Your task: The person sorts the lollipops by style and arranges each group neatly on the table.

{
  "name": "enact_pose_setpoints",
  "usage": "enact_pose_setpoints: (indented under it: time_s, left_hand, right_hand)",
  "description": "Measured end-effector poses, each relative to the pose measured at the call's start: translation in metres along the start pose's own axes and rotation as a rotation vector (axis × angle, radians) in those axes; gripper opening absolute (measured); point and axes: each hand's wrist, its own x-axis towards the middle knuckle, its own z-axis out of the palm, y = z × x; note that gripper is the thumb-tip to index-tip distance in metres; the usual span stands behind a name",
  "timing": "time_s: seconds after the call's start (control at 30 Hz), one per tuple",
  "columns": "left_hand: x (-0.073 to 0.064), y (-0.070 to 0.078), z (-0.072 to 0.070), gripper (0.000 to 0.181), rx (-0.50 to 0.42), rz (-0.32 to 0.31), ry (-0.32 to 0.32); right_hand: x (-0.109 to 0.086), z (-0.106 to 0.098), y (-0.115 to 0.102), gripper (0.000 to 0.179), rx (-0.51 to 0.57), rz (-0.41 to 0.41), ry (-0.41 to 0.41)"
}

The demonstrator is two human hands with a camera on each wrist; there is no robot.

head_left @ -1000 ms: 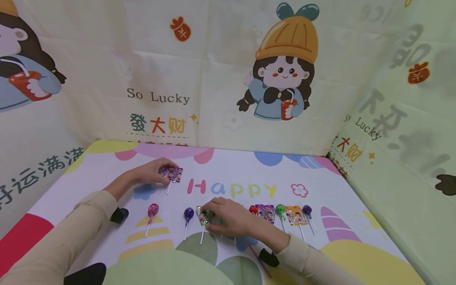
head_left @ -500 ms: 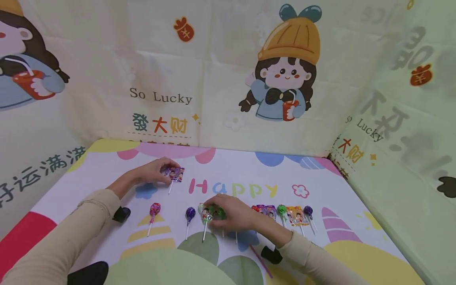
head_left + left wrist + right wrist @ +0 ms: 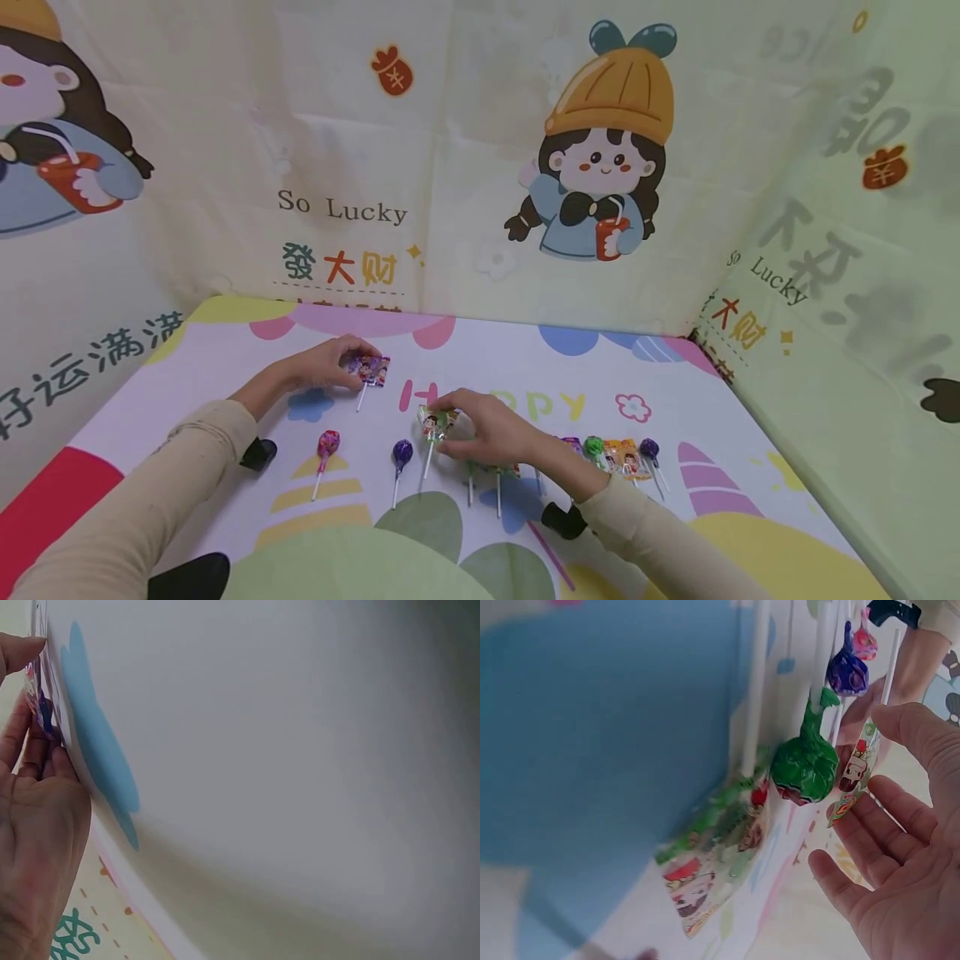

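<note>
My left hand [image 3: 327,367] pinches a flat lollipop in a purple wrapper [image 3: 373,371] at the back left of the table, its stick slanting toward me. In the left wrist view, thumb and fingers lie on either side of that wrapper [image 3: 43,712]. My right hand [image 3: 491,429] holds a flat lollipop in a clear-and-green wrapper [image 3: 435,423] between thumb and fingers, behind the row of sweets. Close by in the right wrist view are a round green lollipop [image 3: 805,769] and another flat green-wrapped one [image 3: 720,847]. My right hand partly hides the row in the head view.
Left of my right hand lie a pink lollipop [image 3: 327,444] and a dark purple one [image 3: 402,454]. To the right, a green ball lollipop [image 3: 594,448], an orange-wrapped one [image 3: 621,455] and a purple one [image 3: 649,451] line up. Patterned cloth walls [image 3: 465,167] enclose the table.
My right hand has taken the clear-and-green lollipop out of the row and moved it toward the back, uncovering sticks in the row. The left hand stays in place with its purple-wrapped lollipop.
</note>
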Motion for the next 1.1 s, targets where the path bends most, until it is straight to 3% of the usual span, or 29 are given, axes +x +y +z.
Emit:
enact_pose_setpoints:
  time_s: [0.6, 1.1]
  left_hand:
    - [0.000, 0.001, 0.002, 0.065, 0.030, 0.003, 0.006]
    - [0.001, 0.000, 0.001, 0.065, 0.021, 0.010, 0.004]
  right_hand:
    - [0.041, -0.012, 0.006, 0.050, -0.058, -0.023, 0.027]
    - [0.084, -0.008, 0.018, 0.049, -0.053, 0.073, -0.001]
